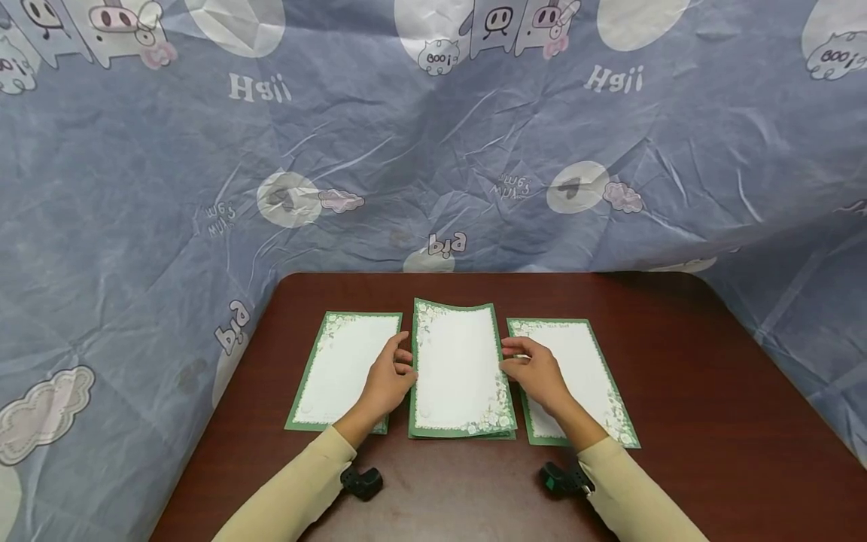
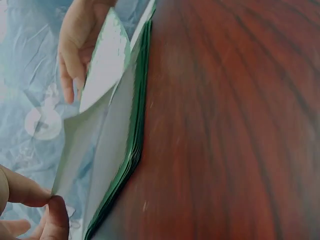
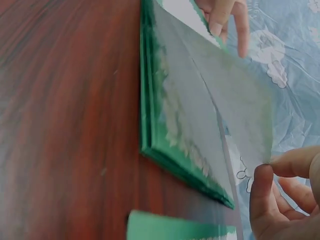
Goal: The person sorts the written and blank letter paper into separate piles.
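Left hand (image 1: 387,378) pinched the top sheet (image 1: 457,369) by its left edge, right hand (image 1: 539,374) by the right, both sides up off the stack (image 2: 140,95)! Green-bordered papers (image 1: 342,369) flanked that stack on the bench (image 1: 704,399).

On the far blue cloth (image 1: 379,113) you can read "Hgii" at left and right, and "BOO" inside cloud shapes (image 1: 439,58). Marks atop your right sheet (image 1: 588,376) are too small to read.

I see a dark red-brown tabletop (image 1: 684,376) and, behind it, a wrinkled blue cloth (image 1: 433,143) printed with clouds and lettering.
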`<state>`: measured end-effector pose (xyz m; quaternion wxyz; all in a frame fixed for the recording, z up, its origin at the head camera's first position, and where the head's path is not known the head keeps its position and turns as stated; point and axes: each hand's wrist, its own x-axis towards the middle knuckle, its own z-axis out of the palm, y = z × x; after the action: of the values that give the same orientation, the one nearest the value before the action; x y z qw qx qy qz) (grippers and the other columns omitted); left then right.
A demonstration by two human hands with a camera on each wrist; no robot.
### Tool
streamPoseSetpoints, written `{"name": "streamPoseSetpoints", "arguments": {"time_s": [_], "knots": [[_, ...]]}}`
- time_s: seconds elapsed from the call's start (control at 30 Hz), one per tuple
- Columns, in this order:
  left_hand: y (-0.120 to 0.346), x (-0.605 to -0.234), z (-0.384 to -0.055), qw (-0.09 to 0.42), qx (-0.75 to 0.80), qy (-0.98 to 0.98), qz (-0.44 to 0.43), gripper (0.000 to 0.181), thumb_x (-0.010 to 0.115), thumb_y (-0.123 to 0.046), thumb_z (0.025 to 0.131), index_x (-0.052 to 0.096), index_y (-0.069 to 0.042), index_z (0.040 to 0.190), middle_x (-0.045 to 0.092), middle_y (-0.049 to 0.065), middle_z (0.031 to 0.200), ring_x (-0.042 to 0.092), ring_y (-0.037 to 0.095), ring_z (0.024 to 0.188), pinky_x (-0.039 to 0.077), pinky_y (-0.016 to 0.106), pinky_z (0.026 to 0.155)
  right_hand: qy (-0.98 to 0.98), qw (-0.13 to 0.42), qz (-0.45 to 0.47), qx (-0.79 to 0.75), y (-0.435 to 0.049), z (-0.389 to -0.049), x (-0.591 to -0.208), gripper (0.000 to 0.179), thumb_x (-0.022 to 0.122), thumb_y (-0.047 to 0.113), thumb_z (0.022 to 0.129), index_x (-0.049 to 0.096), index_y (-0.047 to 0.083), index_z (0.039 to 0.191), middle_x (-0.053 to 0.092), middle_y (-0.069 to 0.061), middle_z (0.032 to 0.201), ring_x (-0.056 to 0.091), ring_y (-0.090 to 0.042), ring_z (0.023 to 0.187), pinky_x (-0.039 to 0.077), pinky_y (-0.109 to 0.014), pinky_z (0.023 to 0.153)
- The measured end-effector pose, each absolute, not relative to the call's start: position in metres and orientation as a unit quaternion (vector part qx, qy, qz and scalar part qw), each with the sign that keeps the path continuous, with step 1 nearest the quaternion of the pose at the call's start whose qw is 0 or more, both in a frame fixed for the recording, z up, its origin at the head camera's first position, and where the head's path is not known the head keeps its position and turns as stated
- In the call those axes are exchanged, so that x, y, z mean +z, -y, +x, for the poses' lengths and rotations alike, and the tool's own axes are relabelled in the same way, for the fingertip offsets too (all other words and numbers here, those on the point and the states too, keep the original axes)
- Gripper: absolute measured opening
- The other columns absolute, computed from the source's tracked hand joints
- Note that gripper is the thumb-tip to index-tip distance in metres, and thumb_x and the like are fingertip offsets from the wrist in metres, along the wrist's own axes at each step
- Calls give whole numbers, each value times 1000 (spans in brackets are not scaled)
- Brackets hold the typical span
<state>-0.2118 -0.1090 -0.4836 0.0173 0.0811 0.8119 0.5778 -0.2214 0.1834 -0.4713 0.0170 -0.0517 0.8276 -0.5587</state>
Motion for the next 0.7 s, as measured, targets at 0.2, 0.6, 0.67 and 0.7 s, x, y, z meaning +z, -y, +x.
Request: {"name": "streamPoseSetpoints", "arguments": {"time_s": [0.2,0.6,0.67,0.7], "knots": [[132,-480,-213,5,575,-816,55,61,63,-1,96,42,-3,152,64,11,107,63,22,93,53,36,75,-812,14,-52,-582,-166,-227,-467,39,66,5,97,59,-4,135,62,-22,121,66,-31,107,59,-36,80],[207,-481,-211,-28,573,-819,-23,39,64,-4,96,62,-1,136,67,14,105,60,16,77,53,27,65,-808,55,-89,-579,-91,-240,-462,20,66,7,98,73,2,116,70,-9,105,68,-23,92,59,-37,77],[222,-481,-210,-34,564,-825,-32,38,64,-4,96,63,0,134,67,14,103,59,15,74,52,26,64,-808,74,-101,-576,-76,-242,-462,22,65,7,99,72,1,119,70,-9,107,68,-23,95,59,-38,79],[230,-482,-210,-37,559,-828,-34,37,64,-4,96,64,1,133,68,15,102,57,15,71,51,27,63,-808,83,-107,-573,-69,-243,-462,23,64,8,100,71,1,120,70,-9,108,68,-24,96,59,-38,79]]}}
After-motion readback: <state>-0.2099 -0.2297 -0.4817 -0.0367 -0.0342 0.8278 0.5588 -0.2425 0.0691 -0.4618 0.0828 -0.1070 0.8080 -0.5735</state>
